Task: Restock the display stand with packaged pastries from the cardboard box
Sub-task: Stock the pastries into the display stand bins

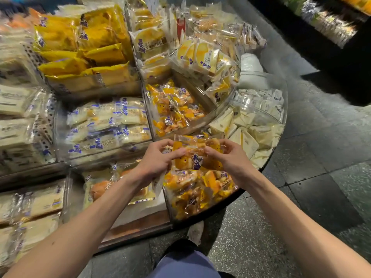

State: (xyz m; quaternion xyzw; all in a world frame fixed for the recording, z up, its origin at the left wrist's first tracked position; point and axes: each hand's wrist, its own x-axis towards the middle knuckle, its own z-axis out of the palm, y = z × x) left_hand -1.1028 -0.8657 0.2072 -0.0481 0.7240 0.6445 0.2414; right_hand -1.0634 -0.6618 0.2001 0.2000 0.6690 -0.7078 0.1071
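Both of my hands hold one clear-wrapped pastry pack (197, 155) with orange and yellow print, above the lowest front compartment of the display stand (259, 161). My left hand (158, 157) pinches its left end and my right hand (226, 157) pinches its right end. Below it, that compartment holds a pile of like orange packs (198, 189). No cardboard box shows in the head view.
Clear-walled tiers hold yellow packs (84, 49) at the back left, white-and-blue packs (108, 121) in the middle, more orange packs (174, 107) behind, and cream triangular packs (251, 129) at the right. Grey tiled floor (321, 177) lies to the right; a dark shelf (331, 23) stands beyond.
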